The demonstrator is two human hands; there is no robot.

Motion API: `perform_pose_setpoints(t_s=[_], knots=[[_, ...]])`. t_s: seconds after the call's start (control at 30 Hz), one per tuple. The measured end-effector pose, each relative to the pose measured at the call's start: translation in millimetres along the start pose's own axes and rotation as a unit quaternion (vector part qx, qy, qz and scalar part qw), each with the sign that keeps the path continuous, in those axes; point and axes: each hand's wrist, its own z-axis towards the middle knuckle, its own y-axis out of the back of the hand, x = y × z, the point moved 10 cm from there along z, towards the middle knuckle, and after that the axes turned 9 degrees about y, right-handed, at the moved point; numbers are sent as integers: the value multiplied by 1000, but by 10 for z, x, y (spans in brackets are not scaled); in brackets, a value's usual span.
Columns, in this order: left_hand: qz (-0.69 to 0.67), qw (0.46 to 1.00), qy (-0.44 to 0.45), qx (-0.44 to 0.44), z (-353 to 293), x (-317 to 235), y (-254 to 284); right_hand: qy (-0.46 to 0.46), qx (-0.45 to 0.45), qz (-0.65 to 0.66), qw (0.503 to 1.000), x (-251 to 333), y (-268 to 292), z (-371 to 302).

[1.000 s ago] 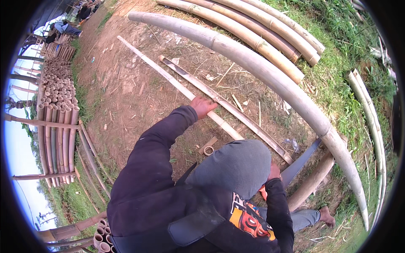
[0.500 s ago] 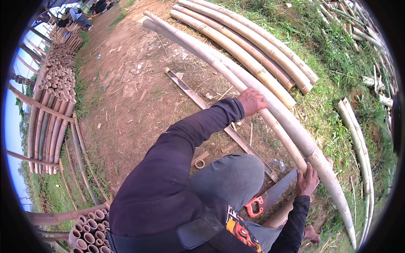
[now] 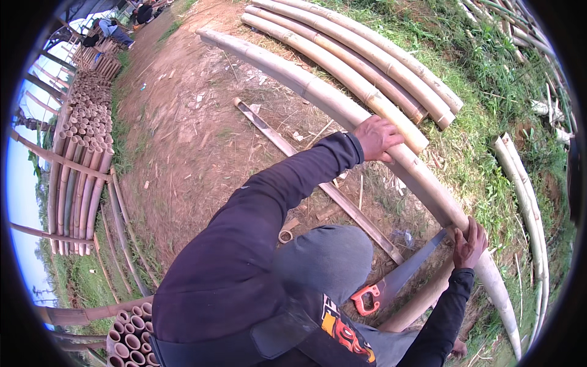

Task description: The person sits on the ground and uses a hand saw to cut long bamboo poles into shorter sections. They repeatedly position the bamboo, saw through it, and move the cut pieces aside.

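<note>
The pale bamboo strip [image 3: 433, 188] lay on the ground a second ago and half a second ago stood a little off the big pole; now it has come down along the long grey bamboo pole [image 3: 498, 287], so close that from here I can hardly make out where one edge ends and the other begins. The left hand [image 3: 378, 138] is curled over it around the middle, and the right hand [image 3: 469, 244] has slid across onto its near end, fingers bent over the far side; both are closed on the strip, though I can't tell how firmly they press the pole too. Just beneath the right wrist, a thick bamboo log [image 3: 422, 296] runs across the ground, and near it lies a saw [image 3: 400, 278], its orange handle toward the person's knee. A split bamboo channel [image 3: 324, 183] rests on the dirt to the left of the pole, with a small bamboo ring [image 3: 285, 236] beside the knee. Beyond the left hand, a row of bamboo poles [image 3: 372, 95] stretches over the grass, and over on the left cut bamboo tubes [image 3: 79, 189] stand stacked behind a rail.
</note>
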Motion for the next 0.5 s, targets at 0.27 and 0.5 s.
perform_pose_setpoints(t_s=[0.27, 0.5], knots=[[-82, 994, 21, 66, 210, -721, -251, -7, 8, -8, 1000, -19, -110, 90], [-81, 994, -28, 68, 239, -827, -364, -35, -11, -11, 999, 19, -67, 66]])
